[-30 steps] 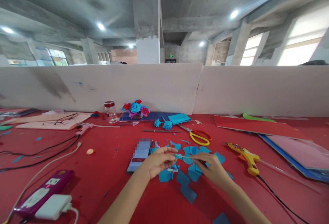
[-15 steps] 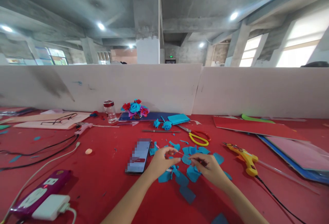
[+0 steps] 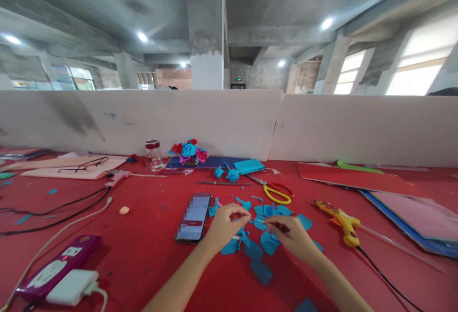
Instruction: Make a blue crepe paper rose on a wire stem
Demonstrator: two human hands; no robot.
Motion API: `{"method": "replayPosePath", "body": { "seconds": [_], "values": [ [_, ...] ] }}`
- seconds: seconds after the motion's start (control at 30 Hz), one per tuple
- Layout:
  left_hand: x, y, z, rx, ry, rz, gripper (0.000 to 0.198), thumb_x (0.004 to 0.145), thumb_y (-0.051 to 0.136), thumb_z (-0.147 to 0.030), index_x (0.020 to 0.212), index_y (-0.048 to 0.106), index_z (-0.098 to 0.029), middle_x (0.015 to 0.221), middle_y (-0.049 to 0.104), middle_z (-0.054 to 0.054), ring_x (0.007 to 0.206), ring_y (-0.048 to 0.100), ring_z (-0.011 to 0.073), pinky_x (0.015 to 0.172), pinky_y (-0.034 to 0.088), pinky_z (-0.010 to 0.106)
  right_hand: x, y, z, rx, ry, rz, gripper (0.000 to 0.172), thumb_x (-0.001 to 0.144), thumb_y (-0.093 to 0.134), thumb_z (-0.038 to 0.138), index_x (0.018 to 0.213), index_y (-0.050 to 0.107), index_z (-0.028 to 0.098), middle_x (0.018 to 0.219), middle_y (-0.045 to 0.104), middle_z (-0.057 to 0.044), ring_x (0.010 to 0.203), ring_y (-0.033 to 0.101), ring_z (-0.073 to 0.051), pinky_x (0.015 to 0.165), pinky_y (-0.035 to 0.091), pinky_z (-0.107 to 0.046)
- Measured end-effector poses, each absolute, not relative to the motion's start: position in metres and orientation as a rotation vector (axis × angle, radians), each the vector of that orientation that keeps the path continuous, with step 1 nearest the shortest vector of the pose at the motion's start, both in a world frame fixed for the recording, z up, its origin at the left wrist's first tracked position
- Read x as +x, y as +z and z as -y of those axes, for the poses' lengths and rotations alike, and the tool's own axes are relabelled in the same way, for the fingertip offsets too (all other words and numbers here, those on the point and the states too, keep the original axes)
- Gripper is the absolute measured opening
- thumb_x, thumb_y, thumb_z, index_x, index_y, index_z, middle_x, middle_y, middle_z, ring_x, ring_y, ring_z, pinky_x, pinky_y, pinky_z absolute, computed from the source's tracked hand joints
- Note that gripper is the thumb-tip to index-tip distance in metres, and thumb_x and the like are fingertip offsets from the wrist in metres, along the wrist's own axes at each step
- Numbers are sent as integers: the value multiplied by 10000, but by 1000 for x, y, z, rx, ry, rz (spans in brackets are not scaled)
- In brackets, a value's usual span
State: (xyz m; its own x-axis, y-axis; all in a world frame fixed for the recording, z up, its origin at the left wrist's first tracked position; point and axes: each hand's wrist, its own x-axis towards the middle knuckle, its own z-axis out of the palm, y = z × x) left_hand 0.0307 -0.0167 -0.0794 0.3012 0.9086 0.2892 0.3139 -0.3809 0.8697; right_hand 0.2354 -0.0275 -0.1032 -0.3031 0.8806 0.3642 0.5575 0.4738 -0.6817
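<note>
My left hand (image 3: 229,226) and my right hand (image 3: 289,234) face each other over a pile of cut blue paper pieces (image 3: 269,241). A thin pale strand (image 3: 257,220) runs between their fingertips; its material is too fine to make out. Thumb and forefinger of the left hand pinch one end. The right hand's fingers are closed on the other end, its inner fingers curled in shadow. Left of the pile lies a phone (image 3: 193,219). Scissors (image 3: 275,192) with yellow and red handles rest just beyond the pile.
On the right lies a yellow glue gun (image 3: 339,221) with its cord, near stacked coloured sheets (image 3: 415,212). Behind are blue paper flowers (image 3: 232,174), a small bouquet (image 3: 189,150) and a glass jar (image 3: 154,155). A purple power strip (image 3: 59,266) and cables lie left.
My left thumb has come up to meet the forefinger, pinching the strand. The right hand stays nearly in place, and the objects on the table have not moved.
</note>
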Motion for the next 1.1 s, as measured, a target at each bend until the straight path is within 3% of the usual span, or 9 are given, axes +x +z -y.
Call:
{"method": "replayPosePath", "body": {
  "seconds": [0.2,0.27,0.37,0.5,0.67,0.97,1.1],
  "values": [
    [27,-80,13,1738,1172,-1143,257,678,616,-295,913,624,-192,963,635,53,827,569,179,717,421,245,236,-105,27,-1192,570,1987,234,803,469,308,839,655,172,685,673,-53,605,603,-170,526,445,-247],
    [25,-80,11,1710,1259,-1163,183,718,570,-326,806,627,-176,922,636,56,811,569,178,709,417,247,236,-105,27,-1197,558,1986,236,804,466,311,820,657,173,688,674,-54,606,603,-170,530,446,-249],
    [25,-81,10,1734,1299,-1177,259,777,482,-361,665,614,-168,798,644,48,779,574,180,720,412,257,236,-103,28,-1206,537,1989,241,805,462,313,796,659,174,690,674,-53,616,603,-173,537,445,-253],
    [27,-82,13,1825,1183,-1113,202,734,551,-332,841,651,-193,878,663,41,815,581,186,736,416,248,235,-103,28,-1208,570,1986,240,809,453,304,832,655,176,689,671,-51,607,600,-170,539,445,-254],
    [30,-80,18,1960,1105,-1167,208,764,502,-325,712,660,-201,723,666,22,710,587,176,681,410,240,233,-103,28,-1178,577,2000,232,814,451,299,814,653,184,674,662,-42,601,587,-162,542,439,-251],
    [27,-80,13,1929,1090,-1205,174,739,517,-309,706,641,-192,737,662,24,722,581,177,677,405,232,233,-102,28,-1193,574,1997,256,812,446,330,821,654,181,683,664,-51,616,594,-173,540,446,-254],
    [27,-80,15,2017,1088,-1229,213,789,437,-295,679,577,-179,673,608,13,665,544,151,623,379,221,231,-99,31,-1191,525,2014,264,813,440,327,779,654,176,642,651,-39,578,571,-159,517,426,-241]
  ]
}}
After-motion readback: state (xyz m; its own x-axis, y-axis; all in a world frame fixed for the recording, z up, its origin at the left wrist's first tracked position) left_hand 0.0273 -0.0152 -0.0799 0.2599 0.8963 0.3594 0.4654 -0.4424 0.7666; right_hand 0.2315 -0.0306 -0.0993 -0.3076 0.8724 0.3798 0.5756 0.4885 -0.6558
